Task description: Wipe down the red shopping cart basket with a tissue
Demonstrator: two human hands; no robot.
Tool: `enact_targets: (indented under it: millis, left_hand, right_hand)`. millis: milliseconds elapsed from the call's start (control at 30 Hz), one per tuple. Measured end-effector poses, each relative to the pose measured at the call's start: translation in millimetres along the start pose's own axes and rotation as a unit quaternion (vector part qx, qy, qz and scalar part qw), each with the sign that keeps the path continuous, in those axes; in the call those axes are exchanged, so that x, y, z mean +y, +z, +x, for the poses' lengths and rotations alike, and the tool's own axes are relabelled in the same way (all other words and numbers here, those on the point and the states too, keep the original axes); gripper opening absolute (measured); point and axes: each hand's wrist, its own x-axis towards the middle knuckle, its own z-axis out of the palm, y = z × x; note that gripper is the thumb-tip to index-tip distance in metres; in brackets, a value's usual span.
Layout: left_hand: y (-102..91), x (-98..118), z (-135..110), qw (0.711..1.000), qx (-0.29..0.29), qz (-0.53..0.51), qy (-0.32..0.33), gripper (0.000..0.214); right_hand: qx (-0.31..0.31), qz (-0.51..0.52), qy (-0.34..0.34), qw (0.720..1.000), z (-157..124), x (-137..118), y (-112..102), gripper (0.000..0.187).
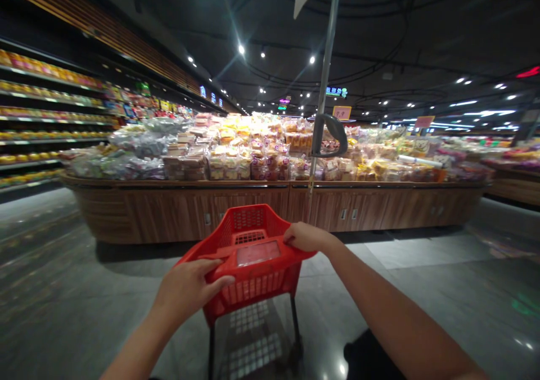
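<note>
The person's left hand [188, 290] and right hand [306, 238] both rest on the handle of a red plastic shopping cart [253, 256], which stands at bottom centre of the frame. The left fingers [211, 273] curl over the near edge of the handle, lying close together with the thumb hidden behind them. The right fingers [293, 234] drape over the handle's right corner, pressed together, with no pinch visible in either hand. A clear plastic panel [258, 253] is set into the handle between the hands, and a slotted red basket wall lies beyond it. Thin dark metal legs [211, 357] run down from the basket to the polished grey floor [422, 279]. Ahead, across the floor, a long wood-fronted bench [177, 208] spans the middle of the frame, heaped with packaged bread and pastries [228, 163] in clear bags. A grey metal pole [324, 71] rises just right of centre, with a dark loop-shaped holder [331, 135] on it. Yellow and pink price signs [341, 112] stand above the heaped goods. Along the upper left, shelves of packaged goods [46, 104] run back under a wood-slatted fascia [126, 37], and spotlights [241, 49] dot the black ceiling. A black garment [371, 357] shows at the bottom edge.
</note>
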Motion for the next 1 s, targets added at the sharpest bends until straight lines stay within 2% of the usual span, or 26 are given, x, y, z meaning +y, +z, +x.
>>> enact_targets:
  millis: [167, 233, 433, 500, 633, 733, 867, 1000]
  left_hand:
    - [-2.4, -3, -1, 1.0, 0.0, -0.006, 0.004, 0.056]
    - [-2.2, -1, -1, 1.0, 0.001, -0.007, 0.001, 0.055]
    - [1.4, -1, 1, 1.0, 0.012, -0.009, 0.006, 0.055]
    - [1.0, -5, 1, 1.0, 0.015, -0.014, 0.011, 0.055]
    - [-1.7, -16, 1, 1.0, -0.007, -0.026, 0.009, 0.054]
    - [-0.7, -22, 2, 0.999, -0.022, -0.022, 0.02, 0.055]
    - [4.7, -32, 5, 0.999, -0.005, -0.015, 0.046, 0.056]
    - [6.0, -47, 6, 0.994, 0.039, -0.014, 0.104, 0.051]
  right_hand:
    - [0.016, 0.016, 0.001, 1.0, -32, 32, -23, 0.026]
    - [0.043, 0.02, 0.006, 0.999, -42, 35, -24, 0.027]
    - [0.109, 0.062, -0.005, 0.992, -37, 3, 11, 0.03]
    - [0.126, 0.076, -0.018, 0.989, -37, -2, 16, 0.033]
    - [0.159, 0.038, -0.006, 0.987, -52, 16, 9, 0.029]
    - [0.225, 0.051, 0.009, 0.973, -66, 37, 12, 0.027]
    - [0.353, 0.065, 0.009, 0.933, -77, 44, 42, 0.031]
    - [0.408, 0.119, 0.002, 0.905, -82, 29, 69, 0.029]
